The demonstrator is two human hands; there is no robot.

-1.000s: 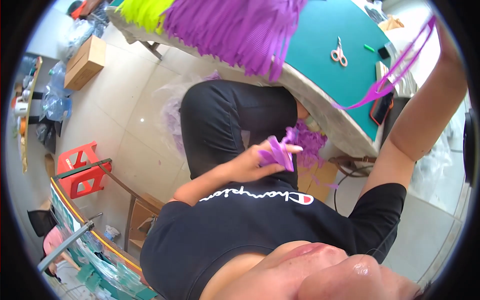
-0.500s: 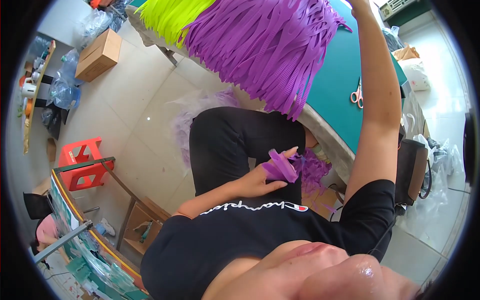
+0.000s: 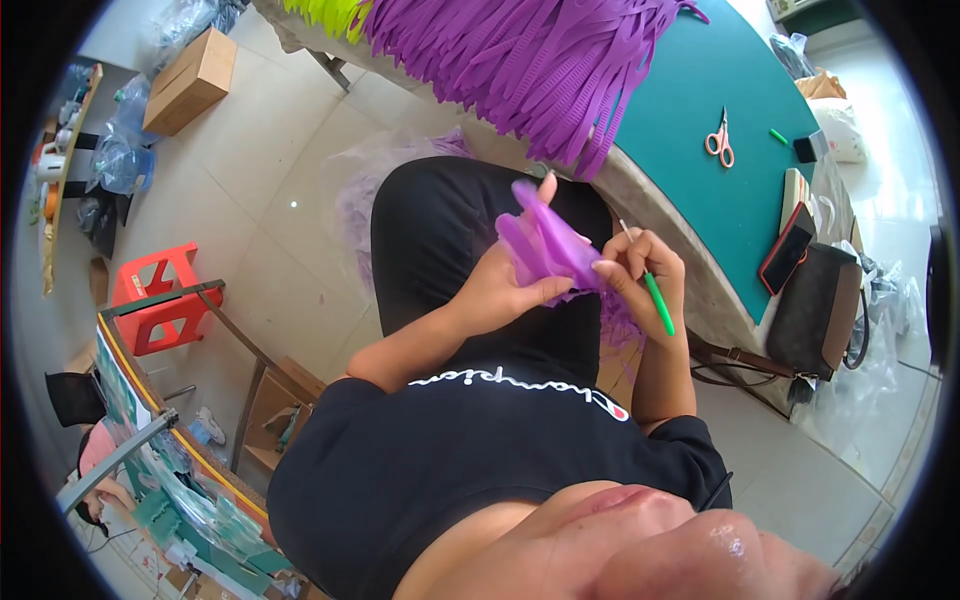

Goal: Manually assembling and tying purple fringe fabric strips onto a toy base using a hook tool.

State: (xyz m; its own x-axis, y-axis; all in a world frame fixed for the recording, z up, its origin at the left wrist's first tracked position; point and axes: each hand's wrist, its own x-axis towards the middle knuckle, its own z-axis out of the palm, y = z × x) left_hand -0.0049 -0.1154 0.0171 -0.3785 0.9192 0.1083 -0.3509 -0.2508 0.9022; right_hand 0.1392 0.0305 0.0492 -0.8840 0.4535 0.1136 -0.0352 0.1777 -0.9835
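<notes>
My left hand (image 3: 500,285) is closed around a soft, thin purple rubber piece (image 3: 550,245), partly see-through, held above my lap. My right hand (image 3: 650,270) holds a slim tool with a green handle (image 3: 660,303) and a thin metal shaft. Its thumb and finger also touch the right edge of the purple piece. Below my hands, more purple scraps (image 3: 622,322) show beside my leg. On the table ahead lies a thick heap of purple ribbed rubber straps (image 3: 540,75), with yellow-green straps (image 3: 330,14) at its left.
Pink-handled scissors (image 3: 720,148) lie on the green tabletop (image 3: 690,100). A phone (image 3: 786,248) and a brown-black bag (image 3: 822,320) sit at the right edge. Left are a red stool (image 3: 155,300), a cardboard box (image 3: 190,82), and another person (image 3: 100,455) at a bench.
My right hand has come back from the far part of the table to my lap, now with the green-handled tool. My left hand has lifted the purple piece slightly. The view has shifted.
</notes>
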